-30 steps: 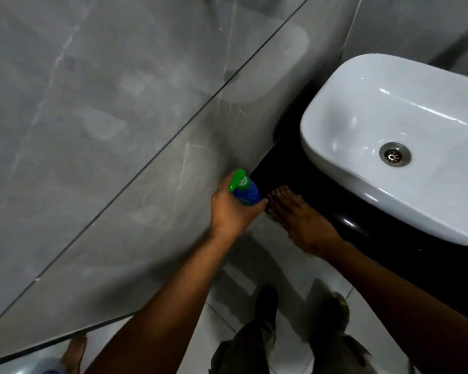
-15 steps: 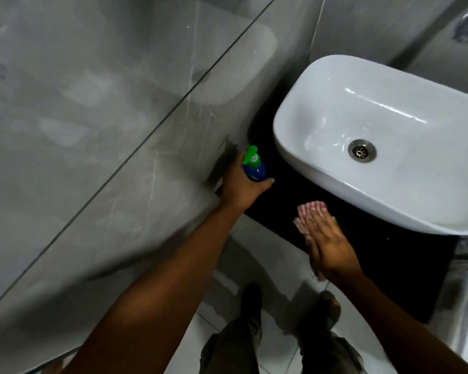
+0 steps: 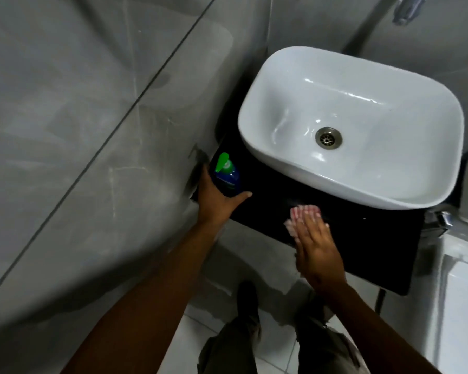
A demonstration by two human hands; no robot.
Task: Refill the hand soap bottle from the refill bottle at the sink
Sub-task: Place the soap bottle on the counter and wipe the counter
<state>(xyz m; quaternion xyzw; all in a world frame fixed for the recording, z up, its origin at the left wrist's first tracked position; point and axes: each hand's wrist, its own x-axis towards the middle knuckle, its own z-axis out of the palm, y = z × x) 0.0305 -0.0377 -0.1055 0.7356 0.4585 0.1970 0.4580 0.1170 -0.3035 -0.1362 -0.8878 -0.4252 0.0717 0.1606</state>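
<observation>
Wrapped around one blue soap bottle (image 3: 227, 178) with a green pump, the left hand (image 3: 216, 201) holds it at the black counter's (image 3: 362, 238) left edge, beside one white basin (image 3: 349, 190). Right hand (image 3: 318, 255) presses flat on one pink cloth (image 3: 300, 214) near the front edge.

My left hand (image 3: 216, 201) reaches out on a nearly straight arm to the far left corner of the worktop (image 3: 362, 238), its grip curled around the soap bottle (image 3: 226, 175), thumb stretched along the near side. My right hand (image 3: 315, 252) lies flat, palm down, fingers together and pointing away from me, at the worktop's near edge, pressing on a pink cloth (image 3: 303, 213).
</observation>
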